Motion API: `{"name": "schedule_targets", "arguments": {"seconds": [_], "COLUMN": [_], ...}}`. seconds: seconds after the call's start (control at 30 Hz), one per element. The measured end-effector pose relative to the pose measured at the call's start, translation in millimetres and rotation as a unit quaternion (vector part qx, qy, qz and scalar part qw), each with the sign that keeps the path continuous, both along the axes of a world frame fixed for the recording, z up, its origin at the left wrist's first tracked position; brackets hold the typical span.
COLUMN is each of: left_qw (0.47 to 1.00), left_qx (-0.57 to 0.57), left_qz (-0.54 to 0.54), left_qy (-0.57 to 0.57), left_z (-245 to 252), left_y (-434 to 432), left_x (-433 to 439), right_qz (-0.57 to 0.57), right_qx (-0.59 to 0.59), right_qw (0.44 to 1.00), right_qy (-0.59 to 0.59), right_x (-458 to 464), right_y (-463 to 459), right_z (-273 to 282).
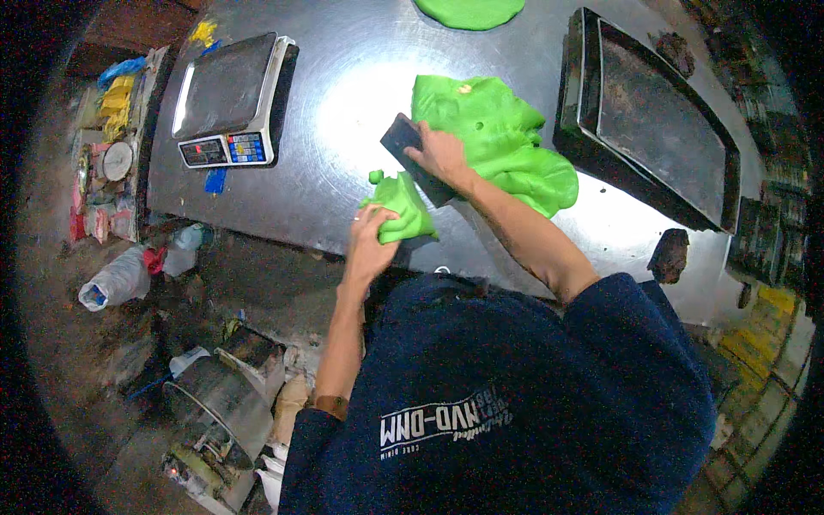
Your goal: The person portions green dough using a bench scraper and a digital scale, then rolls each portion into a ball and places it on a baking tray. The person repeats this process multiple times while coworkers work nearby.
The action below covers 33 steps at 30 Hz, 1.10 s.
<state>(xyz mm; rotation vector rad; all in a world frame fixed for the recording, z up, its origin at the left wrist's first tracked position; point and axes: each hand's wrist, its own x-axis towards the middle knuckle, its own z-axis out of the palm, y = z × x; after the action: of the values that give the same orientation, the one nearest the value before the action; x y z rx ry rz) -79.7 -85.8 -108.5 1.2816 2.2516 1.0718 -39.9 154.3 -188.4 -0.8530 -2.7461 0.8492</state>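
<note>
My left hand [372, 237] grips a cut piece of bright green dough-like material [407, 207] near the front edge of the metal table [309, 199]. A small green lump [376, 176] sits at that piece's far corner. In my right hand [443, 153] is a dark, flat rectangular scraper or blade [400, 134], tilted along the near-left side of a large green mass [508, 148]. This mass is soft and folded, and it lies between the scraper and the black tray. Part of the scraper is hidden beneath my right hand and forearm.
A digital scale [225, 96] stands at the left. To the right rests a large black metal tray [663, 122]. A flat green round [473, 11] lies at the far edge of view. Dark scraps [669, 256] lie at the table's right. Below left, a metal container [222, 405] stands.
</note>
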Motion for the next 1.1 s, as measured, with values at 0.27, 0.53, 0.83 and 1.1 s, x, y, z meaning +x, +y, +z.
{"name": "schedule_targets", "arguments": {"seconds": [0.27,0.53,0.83,1.1], "left_qw": [0.997,0.979,0.917,0.945], "left_qx": [-0.003,0.118,0.195,0.134], "left_qz": [0.000,0.022,0.095,0.149], "left_qy": [0.083,0.162,0.336,0.258], "left_z": [62,94,46,28], "left_y": [-41,-28,-5,-19], "left_x": [-111,-247,-412,-398], "right_qz": [-0.088,-0.206,-0.238,-0.292], "right_qx": [0.046,0.012,-0.090,-0.093], "right_qw": [0.995,0.974,0.965,0.951], "right_qy": [0.032,0.094,0.064,0.031], "right_x": [18,51,57,58], "right_y": [-136,-95,-118,-127], "right_z": [-28,-57,-24,-19]}}
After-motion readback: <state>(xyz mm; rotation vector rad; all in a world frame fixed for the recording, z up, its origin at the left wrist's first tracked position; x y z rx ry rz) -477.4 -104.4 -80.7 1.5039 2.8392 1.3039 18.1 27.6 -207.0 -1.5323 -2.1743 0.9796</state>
